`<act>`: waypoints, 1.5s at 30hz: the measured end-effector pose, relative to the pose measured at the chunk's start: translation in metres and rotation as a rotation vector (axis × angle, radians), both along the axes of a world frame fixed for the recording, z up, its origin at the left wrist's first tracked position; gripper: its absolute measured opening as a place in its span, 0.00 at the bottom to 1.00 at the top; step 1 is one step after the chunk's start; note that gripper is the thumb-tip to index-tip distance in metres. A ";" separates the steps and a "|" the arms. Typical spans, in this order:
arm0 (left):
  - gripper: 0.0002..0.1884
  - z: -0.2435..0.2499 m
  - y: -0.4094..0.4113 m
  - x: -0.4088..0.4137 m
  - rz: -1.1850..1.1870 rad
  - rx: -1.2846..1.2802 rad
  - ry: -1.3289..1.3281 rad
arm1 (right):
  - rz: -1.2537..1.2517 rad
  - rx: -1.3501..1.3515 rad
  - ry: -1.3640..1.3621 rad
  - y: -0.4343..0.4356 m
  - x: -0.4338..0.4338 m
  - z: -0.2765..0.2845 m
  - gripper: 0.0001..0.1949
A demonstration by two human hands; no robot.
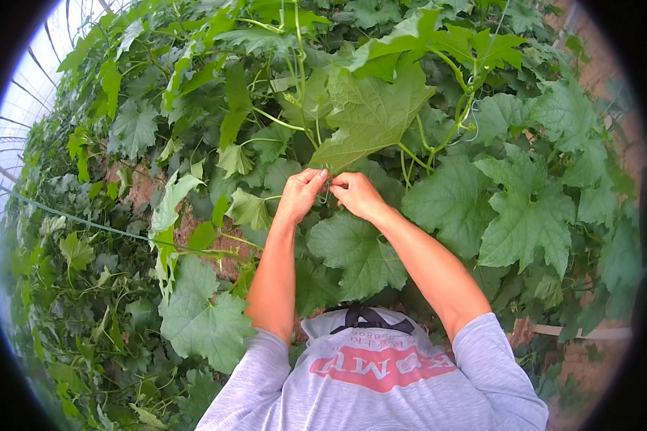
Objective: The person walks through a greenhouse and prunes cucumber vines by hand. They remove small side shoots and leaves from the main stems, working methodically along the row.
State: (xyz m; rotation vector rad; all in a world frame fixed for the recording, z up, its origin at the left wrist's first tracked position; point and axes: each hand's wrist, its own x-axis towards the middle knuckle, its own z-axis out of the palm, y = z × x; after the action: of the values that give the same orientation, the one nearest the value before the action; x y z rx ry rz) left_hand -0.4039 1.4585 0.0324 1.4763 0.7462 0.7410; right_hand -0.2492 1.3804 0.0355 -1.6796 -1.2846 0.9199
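My left hand [303,191] and my right hand [359,195] meet at chest height among leafy climbing vines, fingertips nearly touching. Both pinch a thin pale strand [324,197], which loops below the fingers; whether it is twine or a tendril, I cannot tell. Just above, a large lobed leaf [380,116] hangs over the fingertips and hides part of the stem there. A slender green vine stem [301,59] runs down towards my left hand from the top. Under the wrists spreads another broad leaf [356,250].
A green cord [86,220] stretches across the left side into the foliage. White twine [470,129] winds about a thicker vine stem [457,121] at upper right. Arched greenhouse ribs [19,121] show at far left. Soil [582,372] and a pale strip [582,332] lie at lower right.
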 end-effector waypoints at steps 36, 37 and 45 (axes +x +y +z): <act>0.10 0.052 -0.035 -0.022 0.114 1.022 0.623 | -0.071 0.411 0.283 0.022 -0.007 0.173 0.11; 0.10 0.057 -0.037 -0.024 0.110 1.027 0.681 | -0.070 0.409 0.285 0.022 -0.007 0.175 0.11; 0.05 0.139 -0.072 -0.023 0.105 1.039 0.540 | -0.104 0.367 0.233 0.023 0.004 0.177 0.13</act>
State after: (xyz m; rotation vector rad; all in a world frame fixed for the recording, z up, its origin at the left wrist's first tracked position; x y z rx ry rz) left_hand -0.4274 1.3863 0.1714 2.6643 0.8889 0.8686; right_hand -0.2452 1.4029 0.2128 -1.2998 -1.1193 0.7404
